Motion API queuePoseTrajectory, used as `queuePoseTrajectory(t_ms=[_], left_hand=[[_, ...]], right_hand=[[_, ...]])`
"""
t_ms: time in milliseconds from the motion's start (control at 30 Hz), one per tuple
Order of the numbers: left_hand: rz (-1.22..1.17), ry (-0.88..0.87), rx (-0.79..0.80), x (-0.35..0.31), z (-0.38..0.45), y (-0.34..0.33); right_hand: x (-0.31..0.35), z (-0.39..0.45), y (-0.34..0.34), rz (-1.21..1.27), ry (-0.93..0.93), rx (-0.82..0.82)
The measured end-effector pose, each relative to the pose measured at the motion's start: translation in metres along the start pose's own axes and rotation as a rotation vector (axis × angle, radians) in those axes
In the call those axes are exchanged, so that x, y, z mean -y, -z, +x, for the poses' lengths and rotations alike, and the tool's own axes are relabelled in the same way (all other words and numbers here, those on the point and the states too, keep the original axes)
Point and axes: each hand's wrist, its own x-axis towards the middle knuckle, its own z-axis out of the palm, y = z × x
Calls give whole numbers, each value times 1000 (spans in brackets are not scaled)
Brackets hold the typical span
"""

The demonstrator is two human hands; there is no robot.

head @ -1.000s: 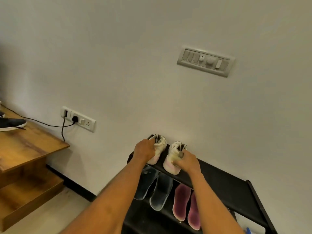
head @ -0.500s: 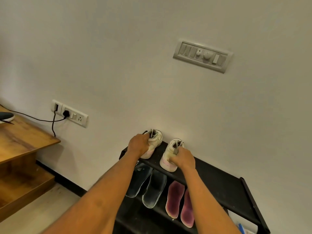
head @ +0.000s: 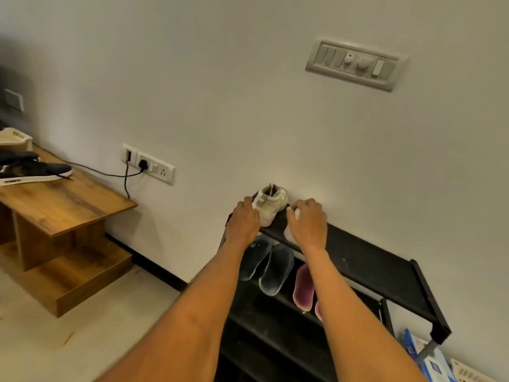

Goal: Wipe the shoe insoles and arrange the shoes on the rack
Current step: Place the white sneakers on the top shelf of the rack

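On the top shelf of the black slatted shoe rack (head: 380, 267), against the wall, a pair of small white sneakers (head: 271, 204) is being squared up, the left hand (head: 245, 220) touching one with relaxed fingers, the right hand (head: 307, 220) spread over the other, likely for alignment.

Black shoe rack (head: 385, 268) stands against the wall, lower right of the frame. On its top shelf, left end: one white shoe (head: 271, 204), heel toward the camera. Left hand (head: 246, 220) rests against this shoe's left side, fingers straight. Right hand (head: 308, 221) lies over a second white shoe (head: 289, 234), covering most of it; grip cannot be told. Shelf below: two dark insoles (head: 275, 268) and two pink insoles (head: 303, 288). Left of the frame: wooden counter (head: 63, 205) carrying a dark sneaker (head: 35, 172).
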Motion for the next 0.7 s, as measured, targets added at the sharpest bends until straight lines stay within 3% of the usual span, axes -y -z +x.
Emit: queuePoseTrajectory(t_ms=[100,300,700], left_hand=[[9,53,-23,31,-35,1],[68,323,13,123,-90,12],[262,834,135,426,-182,-12]], right_hand=[[37,-33,-26,169,85,125],[102,-100,-112,299,173,468],[178,-243,-400,411,196,1123]])
